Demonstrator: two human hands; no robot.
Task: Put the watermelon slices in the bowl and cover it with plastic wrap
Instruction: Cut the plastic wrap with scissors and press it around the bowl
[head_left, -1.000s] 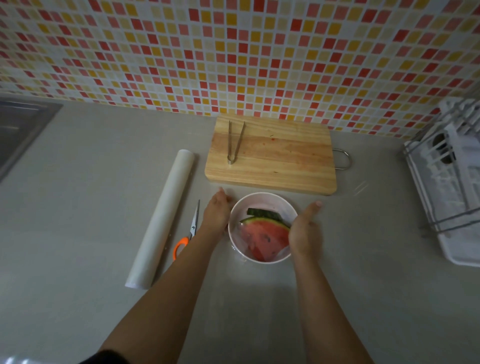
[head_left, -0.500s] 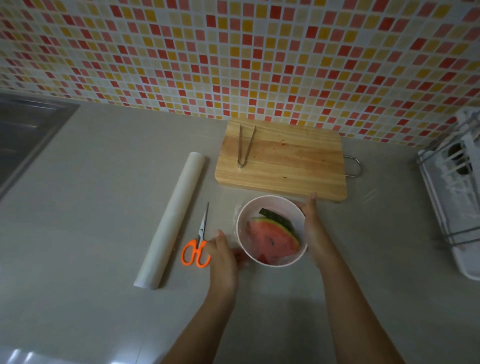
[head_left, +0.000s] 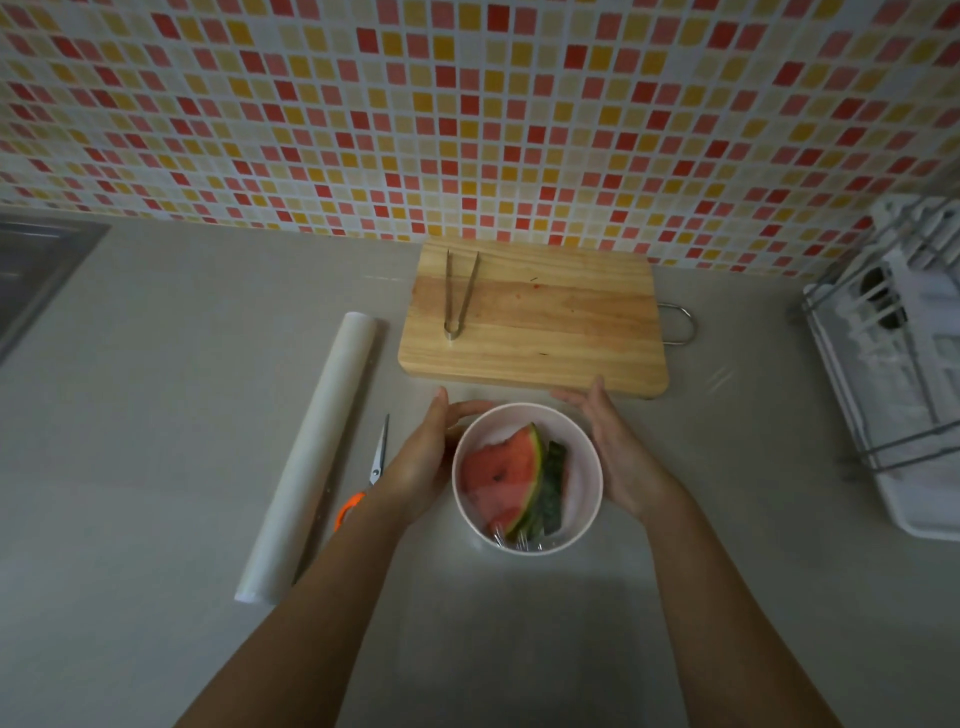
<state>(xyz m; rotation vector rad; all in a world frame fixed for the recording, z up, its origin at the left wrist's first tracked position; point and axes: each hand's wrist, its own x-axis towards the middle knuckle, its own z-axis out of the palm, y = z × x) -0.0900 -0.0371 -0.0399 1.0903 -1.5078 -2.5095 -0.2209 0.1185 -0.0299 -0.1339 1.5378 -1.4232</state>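
**Both my hands at the bowl of watermelon**

My left hand (head_left: 423, 462) lies against the left side of the bowl (head_left: 587, 457), fingers stretched out and loose, curving along the rim without closing on anything. My right hand (head_left: 618, 457) stands on the other side, palm turned toward the bowl, fingers straight and open; whether it touches the wall of the bowl or sits just beside it, I cannot tell.

The bowl is pale pink and stands on the grey counter (head_left: 156, 415), just in front of the wooden cutting board (head_left: 545, 322). The watermelon slices (head_left: 511, 480) are inside it, one red wedge facing up with its green rind toward the right, and more dark rind tucked beside it. A shiny, crinkled film of plastic wrap (head_left: 519, 543) shows at the near edge of the bowl, and there is a sheen over the fruit, though I cannot tell how far it is stretched across the top.

Metal tongs (head_left: 460, 296) rest on the left part of the board, their open ends pointing toward the tiled wall (head_left: 467, 114). To the left of my left arm lie scissors (head_left: 375, 467) with orange handles, partly hidden by my wrist, and beyond them the long roll of wrap (head_left: 317, 447), lying at a slant. A white dish rack (head_left: 904, 374) stands at the right edge of the counter, well apart from the bowl.
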